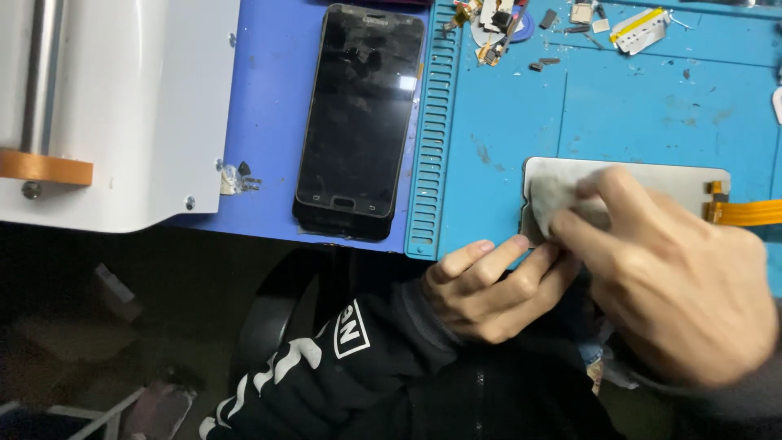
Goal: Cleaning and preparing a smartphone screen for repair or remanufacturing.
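A grey phone display panel [652, 174] with an orange flex cable [745, 213] lies on the blue work mat [505, 138] near its front edge. My right hand [676, 285] presses a small whitish cloth [558, 195] onto the panel's left end. My left hand [493, 285] holds the panel's near left corner with its fingertips, the sleeve black with white print.
A black smartphone [358, 122] lies face up on a darker blue surface to the left of the mat's slotted strip [432, 130]. A white machine [122, 106] with an orange-taped roller stands at far left. Small parts and scraps [505, 28] litter the mat's far edge.
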